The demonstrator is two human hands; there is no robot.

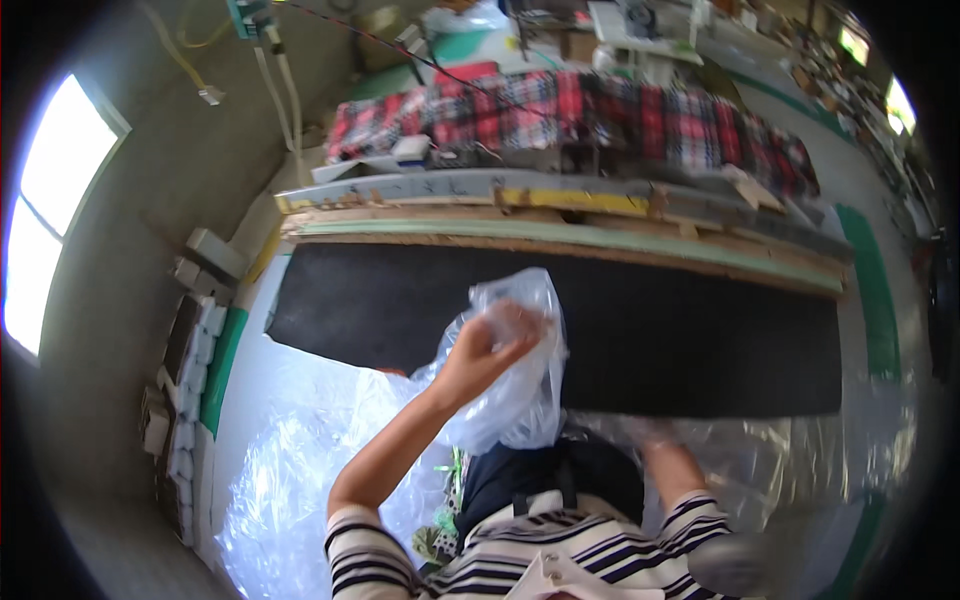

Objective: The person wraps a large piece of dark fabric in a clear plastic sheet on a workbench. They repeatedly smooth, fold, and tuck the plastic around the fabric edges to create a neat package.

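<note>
The clear bag (532,405) looks light, limp and slippery, best pinched by a fold. The left hand (488,345) curls its fingers against it, grip unclear; the right hand (655,436) is too blurred to tell.

bare hands (472,355) (655,434): 2 | clear plastic bag (530,405): 1 (at the left hand) | black sheet (700,345): 1 | striped shirt (490,560): 1

Table (700,340): long, its top is black.
Far edge: a grey beam (430,188), partly yellow, lies along it.
Near edge: clear bag (538,395) is over it; touching cannot be told.
</note>
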